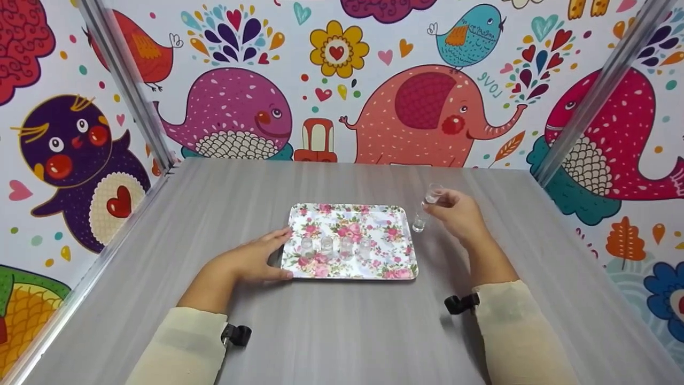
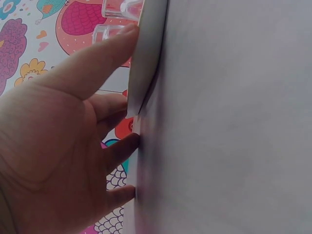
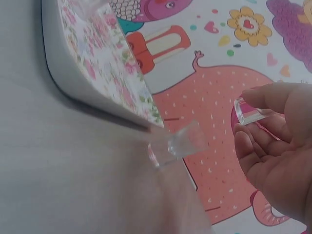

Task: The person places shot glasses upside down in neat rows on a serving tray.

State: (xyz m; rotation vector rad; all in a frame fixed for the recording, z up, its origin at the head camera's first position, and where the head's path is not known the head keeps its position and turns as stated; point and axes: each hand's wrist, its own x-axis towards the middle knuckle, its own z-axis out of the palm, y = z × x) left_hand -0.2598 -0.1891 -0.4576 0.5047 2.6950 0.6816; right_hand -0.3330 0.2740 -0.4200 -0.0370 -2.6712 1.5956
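Observation:
In the head view, a white tray point(image 1: 368, 218) with a pink rose pattern lies on the table, with several small clear shot glasses point(image 1: 326, 246) in a row on it. My left hand point(image 1: 251, 261) touches the tray's left side, thumb at the near corner and fingers spread fairly straight along the edge. To the right of the tray, my right hand point(image 1: 460, 215) pinches a clear shot glass point(image 3: 247, 113) between thumb and fingers, above the table. Another shot glass point(image 3: 178, 146) stands on the table beside the tray's right edge, just below the raised one.
The grey wood-grain table point(image 1: 331, 331) reaches back to a wall point(image 1: 385, 32) printed with cartoon animals. Metal posts point(image 1: 128, 85) rise at the table's far corners. Black wrist cameras point(image 1: 238, 335) are strapped over both light sleeves.

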